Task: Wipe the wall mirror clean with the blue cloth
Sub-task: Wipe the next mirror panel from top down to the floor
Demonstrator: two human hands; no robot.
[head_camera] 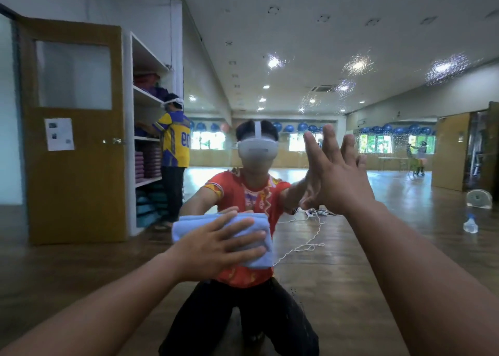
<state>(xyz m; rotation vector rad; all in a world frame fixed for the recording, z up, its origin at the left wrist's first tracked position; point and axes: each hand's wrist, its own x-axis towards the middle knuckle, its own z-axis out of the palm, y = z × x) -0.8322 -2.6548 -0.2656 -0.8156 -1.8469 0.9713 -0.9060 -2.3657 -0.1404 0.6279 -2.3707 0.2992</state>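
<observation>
Nearest, left forearm (81, 315) and right forearm (432, 288), stretched from the bottom corners toward the mirror (378, 45). Presses the folded cloth (186, 227) flat to the mirror, low and centre, with left hand (216, 245): fingers straight and spread over it, not curled round. Holds right hand (340, 177) higher and rightward, fingers straight and apart, gripping nothing, seemingly braced on the mirror. Looks mid-wipe, with much left: droplets (445, 67) speckled across the upper right, well apart from the cloth. Best to press evenly through the palm, overlap passes, work up toward that wet patch, and turn the fold to a dry face once damp. Worth lifting right hand before wiping beneath it, to spare prints. Open mirror all round the cloth. Cannot tell where the mirror ends; no frame edge plainly shown. Kneels close, going by the reflection, so the upper droplets may need rising to reach. Spray bottle (470, 224) on the floor, far right, clear of both arms.
</observation>
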